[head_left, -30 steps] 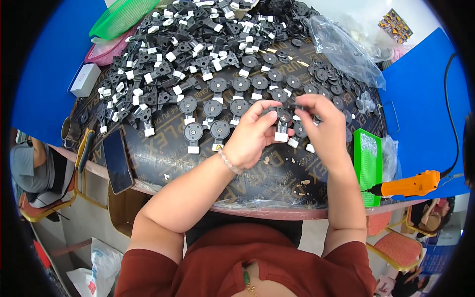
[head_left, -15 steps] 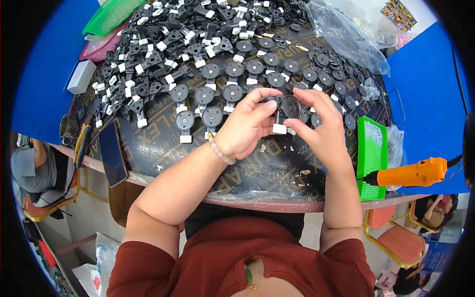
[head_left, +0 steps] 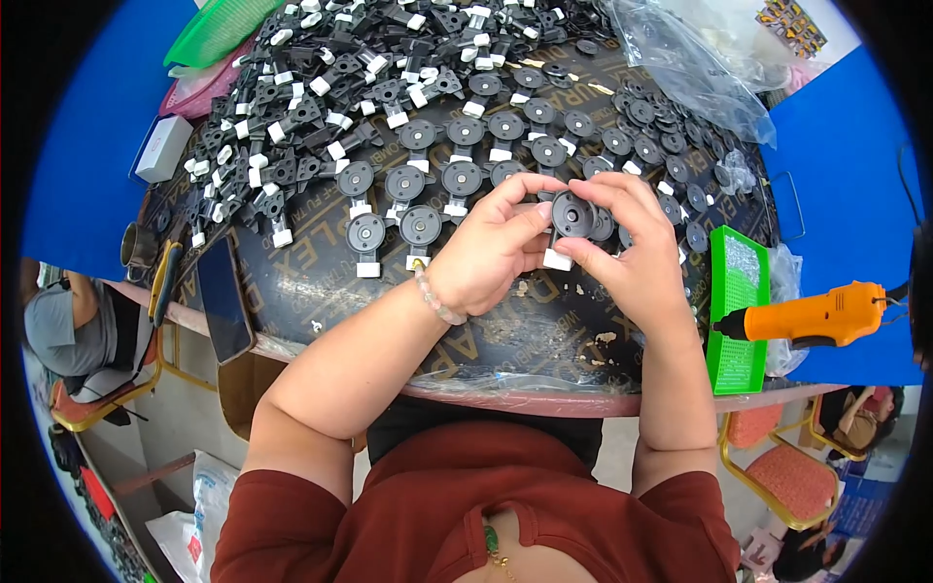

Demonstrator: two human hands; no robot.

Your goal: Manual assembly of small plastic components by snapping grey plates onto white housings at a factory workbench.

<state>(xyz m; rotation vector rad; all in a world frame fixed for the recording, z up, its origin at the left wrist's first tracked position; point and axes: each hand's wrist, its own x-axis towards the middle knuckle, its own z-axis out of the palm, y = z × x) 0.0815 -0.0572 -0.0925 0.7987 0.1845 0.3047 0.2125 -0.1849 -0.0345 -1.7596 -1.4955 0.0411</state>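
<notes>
My left hand [head_left: 494, 243] pinches a black plastic bracket with a white end block [head_left: 557, 259]. Thumb and fingers of my right hand [head_left: 632, 233] are closed round the rim of a black round disc [head_left: 574, 215], hollow side up. The disc lies against the bracket, partly over it; whether they are seated together I cannot tell. Beyond my hands stand rows of black discs on white-ended brackets, such as this disc-and-bracket piece [head_left: 421, 225] by my left wrist.
A heap of loose brackets [head_left: 321, 87] covers the far left, with loose discs [head_left: 671, 141] at far right. To the right are a green tray [head_left: 721, 321] of small metal parts and an orange electric screwdriver [head_left: 812, 316]. A phone [head_left: 225, 301] and cutter [head_left: 166, 282] lie at left.
The disc has shifted left over the bracket and its hollow face now shows more fully. Both hands keep their grip.
</notes>
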